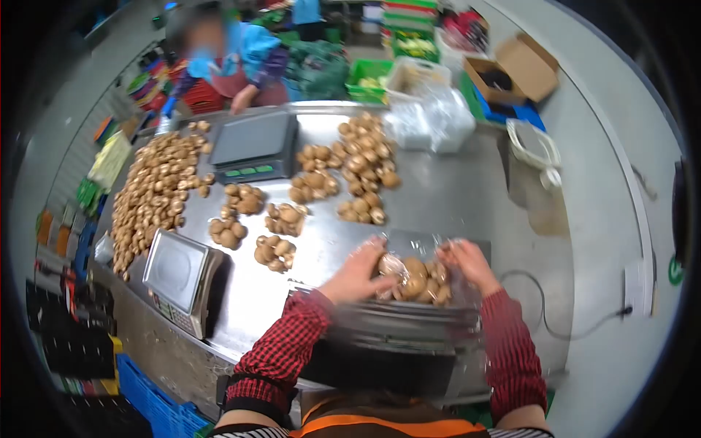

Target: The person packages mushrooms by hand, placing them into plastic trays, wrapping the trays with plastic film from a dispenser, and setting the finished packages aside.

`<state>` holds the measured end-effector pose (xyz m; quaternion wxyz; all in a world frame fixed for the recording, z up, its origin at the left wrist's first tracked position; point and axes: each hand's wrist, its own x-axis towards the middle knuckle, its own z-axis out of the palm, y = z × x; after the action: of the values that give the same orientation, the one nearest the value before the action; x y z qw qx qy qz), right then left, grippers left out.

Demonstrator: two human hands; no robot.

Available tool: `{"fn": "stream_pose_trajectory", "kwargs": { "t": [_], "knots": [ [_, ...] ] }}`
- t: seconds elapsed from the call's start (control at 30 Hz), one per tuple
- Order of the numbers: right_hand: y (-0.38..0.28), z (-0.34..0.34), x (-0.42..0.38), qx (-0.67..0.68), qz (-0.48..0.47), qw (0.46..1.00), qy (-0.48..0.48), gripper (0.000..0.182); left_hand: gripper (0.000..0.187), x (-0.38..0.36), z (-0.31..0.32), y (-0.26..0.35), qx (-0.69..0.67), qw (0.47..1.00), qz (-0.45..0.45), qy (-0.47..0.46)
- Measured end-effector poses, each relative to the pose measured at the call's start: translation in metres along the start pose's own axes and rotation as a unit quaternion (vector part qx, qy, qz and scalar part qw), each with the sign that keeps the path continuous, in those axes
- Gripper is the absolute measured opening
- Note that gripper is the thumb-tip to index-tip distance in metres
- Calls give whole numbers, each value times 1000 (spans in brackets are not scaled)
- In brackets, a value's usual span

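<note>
A clump of brown mushrooms (415, 281) lies under clear plastic film (420, 244) on a dark, flat-topped machine (394, 328) in front of me. My left hand (359, 271) rests at the left side of this clump, fingers stretched out and apart against the film. At the right side, my right hand (467, 263) has its fingers bent together on the film's edge. Whether a tray sits beneath the mushrooms is hidden. The front of the machine is blurred.
Small mushroom piles (276, 252) and a large heap (157, 190) cover parts of the metal table (438, 193). Two scales (252, 139) (179, 274) stand on it. Plastic bags (438, 120) lie at the back. A person (234, 62) stands across the table. A cable (540, 306) runs right.
</note>
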<state>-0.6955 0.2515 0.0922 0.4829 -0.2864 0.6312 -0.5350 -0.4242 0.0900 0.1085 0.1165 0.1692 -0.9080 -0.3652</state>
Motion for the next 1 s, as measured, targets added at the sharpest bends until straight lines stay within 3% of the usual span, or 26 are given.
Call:
{"fn": "stream_pose_trajectory", "kwargs": {
  "t": [0.03, 0.1, 0.17, 0.2, 0.23, 0.27, 0.33, 0.4, 0.47, 0.5, 0.57, 0.6, 0.63, 0.67, 0.77, 0.87, 0.9, 1.0],
  "knots": [
    [3, -3, 1, -33, 1, 999, -10, 35, 94, -4, -4, 7, 32, 999, 35, 2],
    [-5, -12, 7, -74, -11, 997, -20, 36, 95, -1, -13, 17, -17, 996, 85, 32],
    [-28, -11, -6, -171, 75, 978, -92, 39, 94, -3, -23, 29, 1, 993, 109, 49],
    [-37, -10, -12, -176, 65, 977, -98, 39, 93, -6, -24, 31, -23, 998, 55, 10],
    [-44, -9, -18, -163, 124, 975, -80, 39, 92, -9, -26, 34, -48, 999, -1, -26],
    [-51, -9, -22, -152, 183, 969, -62, 40, 92, -10, -29, 37, -42, 999, -2, -12],
    [-56, -19, -31, -298, 199, 929, -96, 42, 93, -12, -33, 42, -97, 989, -85, -71],
    [-47, -27, -48, -283, 98, 946, -125, 39, 89, -20, -20, 25, -126, 990, -56, -14],
    [-38, -25, -63, -334, 37, 939, -73, 39, 79, -25, -18, 16, -236, 966, -108, -1],
    [-18, -27, -64, -285, 17, 958, -37, 38, 57, -24, -17, 3, -171, 976, -128, -42],
    [1, -22, -64, -236, -5, 972, 5, 36, 49, -32, -13, -10, -202, 966, -150, -53],
    [3, -9, -68, -106, 14, 993, 52, 35, 46, -35, -10, -11, -233, 953, -181, -66],
    [6, 3, -73, 28, 35, 994, 99, 34, 42, -37, -6, -6, -198, 963, -182, -18],
    [8, 10, -78, 30, 36, 993, 106, 34, 42, -40, 1, -2, -199, 963, -179, -24],
    [2, 26, -94, 47, 17, 982, 181, 35, 36, -41, 14, 18, -127, 955, -136, 230],
    [-9, 40, -152, 114, 32, 976, 185, 35, 35, -60, -3, 63, -228, 938, -165, 204],
    [-18, 49, -177, 136, 56, 970, 192, 34, 32, -68, -4, 70, -193, 946, -152, 211],
    [-27, 79, -245, 170, 67, 968, 175, 33, 33, -110, -10, 93, -240, 944, -181, 134]
  ]
}}
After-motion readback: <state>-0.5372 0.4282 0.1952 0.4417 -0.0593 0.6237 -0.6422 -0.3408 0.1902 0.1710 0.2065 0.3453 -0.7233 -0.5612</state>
